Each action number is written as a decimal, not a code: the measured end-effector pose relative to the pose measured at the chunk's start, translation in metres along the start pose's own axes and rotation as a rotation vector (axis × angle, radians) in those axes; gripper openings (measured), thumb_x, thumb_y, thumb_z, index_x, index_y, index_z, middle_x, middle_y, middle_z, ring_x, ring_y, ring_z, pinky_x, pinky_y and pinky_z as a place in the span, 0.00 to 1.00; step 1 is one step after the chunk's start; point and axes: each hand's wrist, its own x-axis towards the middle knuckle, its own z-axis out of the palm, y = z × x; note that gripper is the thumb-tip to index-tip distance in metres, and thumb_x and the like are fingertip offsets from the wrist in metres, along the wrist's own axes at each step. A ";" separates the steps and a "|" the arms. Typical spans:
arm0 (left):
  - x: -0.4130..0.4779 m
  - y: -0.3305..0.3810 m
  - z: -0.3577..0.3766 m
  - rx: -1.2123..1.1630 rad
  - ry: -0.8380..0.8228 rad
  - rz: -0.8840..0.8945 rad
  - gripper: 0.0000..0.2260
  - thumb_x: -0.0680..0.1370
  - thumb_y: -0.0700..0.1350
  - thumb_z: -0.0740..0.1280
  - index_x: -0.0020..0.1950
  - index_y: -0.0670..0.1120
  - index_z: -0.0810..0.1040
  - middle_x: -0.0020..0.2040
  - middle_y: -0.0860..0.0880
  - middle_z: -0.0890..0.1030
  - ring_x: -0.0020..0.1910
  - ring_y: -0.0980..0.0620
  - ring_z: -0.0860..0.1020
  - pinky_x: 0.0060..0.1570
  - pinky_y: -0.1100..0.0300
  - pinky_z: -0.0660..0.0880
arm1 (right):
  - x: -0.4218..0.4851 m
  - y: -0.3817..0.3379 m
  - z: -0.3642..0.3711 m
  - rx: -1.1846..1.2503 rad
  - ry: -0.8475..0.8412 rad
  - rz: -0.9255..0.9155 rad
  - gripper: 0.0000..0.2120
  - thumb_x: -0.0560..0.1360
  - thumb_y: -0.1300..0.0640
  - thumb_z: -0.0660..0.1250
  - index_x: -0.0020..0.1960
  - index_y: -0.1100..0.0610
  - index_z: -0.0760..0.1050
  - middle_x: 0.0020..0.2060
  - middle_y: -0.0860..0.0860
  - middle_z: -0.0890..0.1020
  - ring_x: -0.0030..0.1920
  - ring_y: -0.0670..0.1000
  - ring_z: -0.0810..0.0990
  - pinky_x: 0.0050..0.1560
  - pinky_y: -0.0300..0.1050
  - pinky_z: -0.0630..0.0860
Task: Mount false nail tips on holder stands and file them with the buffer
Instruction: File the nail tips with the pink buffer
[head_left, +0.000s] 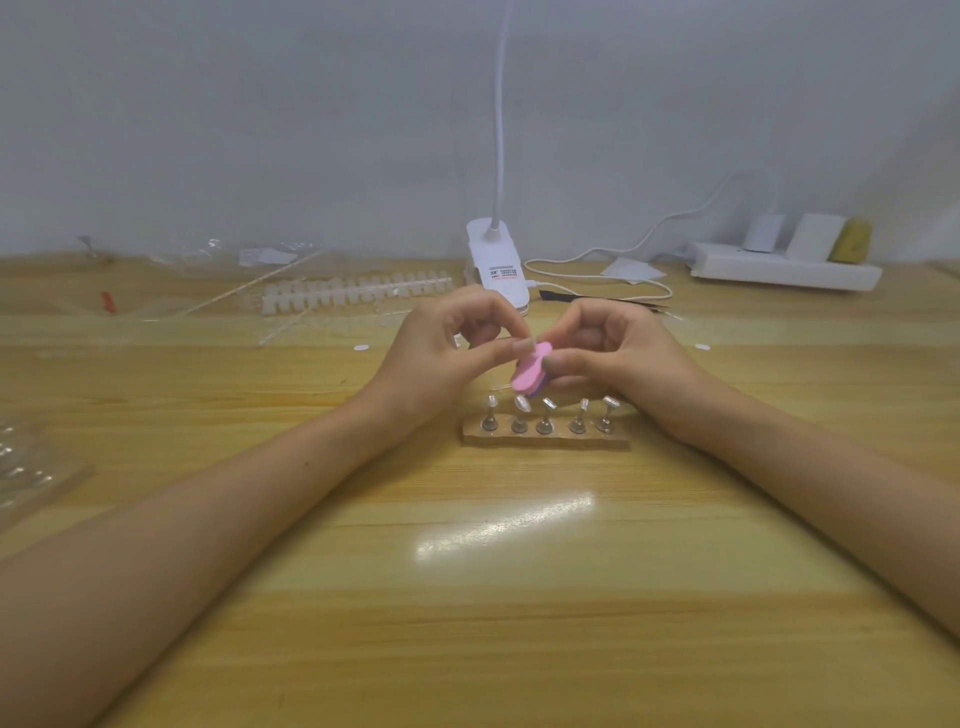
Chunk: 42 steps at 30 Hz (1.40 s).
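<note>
Grip: left hand (441, 356) pinches nail tip (521, 343) | right hand (615, 353) pinches buffer (527, 371) | buffer axis slants up-right

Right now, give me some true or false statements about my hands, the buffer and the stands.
1. The right hand holds the pink buffer. True.
2. The base strip carries three holder stands. False: five stand on it in a row.
3. The left hand hangs idle with nothing in its grip. False: it pinches a nail tip right at the buffer.
4. A white clip lamp sits behind the hands. True.
</note>
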 end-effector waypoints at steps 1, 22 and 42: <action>0.000 0.000 0.000 -0.002 0.001 -0.007 0.04 0.75 0.42 0.74 0.43 0.42 0.81 0.31 0.50 0.68 0.34 0.54 0.67 0.40 0.63 0.66 | 0.000 0.000 0.000 0.020 0.055 -0.018 0.07 0.72 0.58 0.75 0.48 0.57 0.79 0.46 0.57 0.87 0.49 0.55 0.87 0.49 0.45 0.83; 0.000 0.000 0.000 0.083 0.021 -0.019 0.04 0.75 0.41 0.73 0.42 0.44 0.81 0.32 0.48 0.67 0.33 0.56 0.67 0.38 0.64 0.64 | 0.000 -0.001 0.000 -0.023 -0.002 0.010 0.05 0.74 0.57 0.74 0.45 0.56 0.79 0.44 0.58 0.87 0.48 0.56 0.87 0.50 0.50 0.84; 0.000 0.001 0.002 -0.032 0.001 -0.192 0.05 0.76 0.42 0.73 0.42 0.43 0.81 0.31 0.52 0.61 0.33 0.53 0.63 0.40 0.59 0.60 | 0.002 -0.001 -0.003 0.118 0.179 -0.001 0.11 0.70 0.54 0.75 0.47 0.59 0.77 0.46 0.57 0.87 0.47 0.53 0.86 0.46 0.45 0.82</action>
